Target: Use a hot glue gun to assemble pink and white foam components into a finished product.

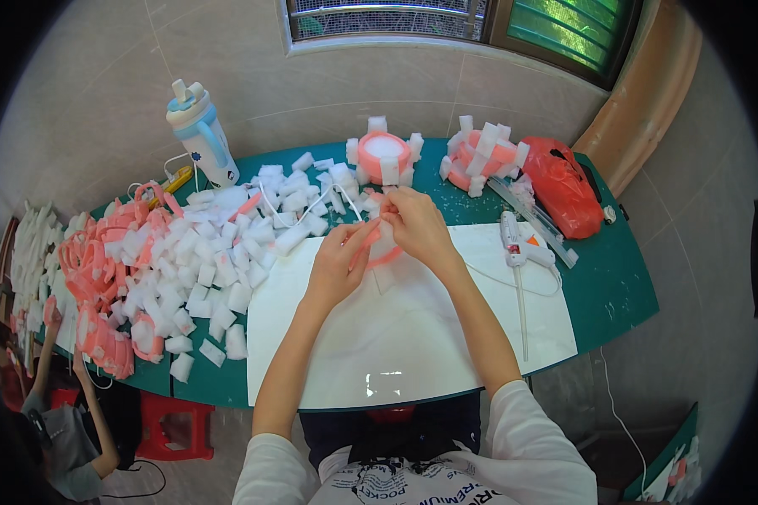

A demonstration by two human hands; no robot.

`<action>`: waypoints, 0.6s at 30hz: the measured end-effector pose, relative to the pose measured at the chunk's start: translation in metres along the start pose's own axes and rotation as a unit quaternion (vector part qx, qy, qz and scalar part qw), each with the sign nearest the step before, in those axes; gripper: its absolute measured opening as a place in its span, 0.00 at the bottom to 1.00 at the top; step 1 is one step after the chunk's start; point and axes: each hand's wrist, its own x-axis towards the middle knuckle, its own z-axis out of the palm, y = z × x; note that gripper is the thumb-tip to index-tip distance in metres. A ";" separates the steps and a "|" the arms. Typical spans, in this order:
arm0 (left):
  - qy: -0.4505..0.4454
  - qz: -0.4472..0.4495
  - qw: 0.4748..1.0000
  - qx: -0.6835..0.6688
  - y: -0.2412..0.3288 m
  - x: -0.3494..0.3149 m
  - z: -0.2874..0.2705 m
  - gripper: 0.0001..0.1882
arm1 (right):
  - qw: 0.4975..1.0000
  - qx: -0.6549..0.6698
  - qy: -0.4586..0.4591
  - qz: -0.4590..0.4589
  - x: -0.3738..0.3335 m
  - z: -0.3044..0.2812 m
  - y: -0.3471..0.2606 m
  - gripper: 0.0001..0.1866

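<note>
Over the white sheet (pixel 413 337), my two hands meet on a pink ring-shaped foam band (pixel 385 257). My left hand (pixel 343 259) grips the band's left side with thumb and fingers pressed together. At its far edge my right hand (pixel 416 224) is closed in a pinch, and the fingers cover most of what lies there. Beyond my hands stands a pink ring (pixel 385 149) with white foam blocks around its rim. More pink rings (pixel 488 154) with foam blocks sit to its right. A white glue gun (pixel 513 244) lies right of my right forearm.
A heap of white foam blocks (pixel 206 272) covers the green table's (pixel 611 295) left half, beside pink bands (pixel 101 261). At the back stand a white-and-blue bottle (pixel 207 147) and a red plastic bag (pixel 562 189). A co-worker's arm (pixel 95 412) reaches in at lower left, near a red stool (pixel 175 425).
</note>
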 end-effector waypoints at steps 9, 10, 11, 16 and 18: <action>-0.006 -0.003 1.000 0.002 0.000 0.000 -0.001 0.22 | 1.000 -0.019 0.001 0.013 -0.001 0.004 -0.002 0.03; -0.006 -0.004 1.000 0.001 -0.001 0.000 -0.001 0.22 | 0.999 -0.031 -0.005 0.015 -0.001 0.004 -0.001 0.03; -0.006 -0.006 1.000 0.000 -0.002 0.000 -0.001 0.22 | 0.999 -0.044 -0.011 0.017 -0.001 0.004 -0.001 0.03; -0.006 -0.010 1.000 -0.006 0.000 0.000 -0.002 0.22 | 0.999 -0.046 -0.005 0.019 -0.002 0.006 0.000 0.04; -0.007 -0.012 1.000 -0.007 0.000 0.000 -0.002 0.21 | 0.999 -0.044 -0.009 0.023 -0.002 0.007 -0.001 0.05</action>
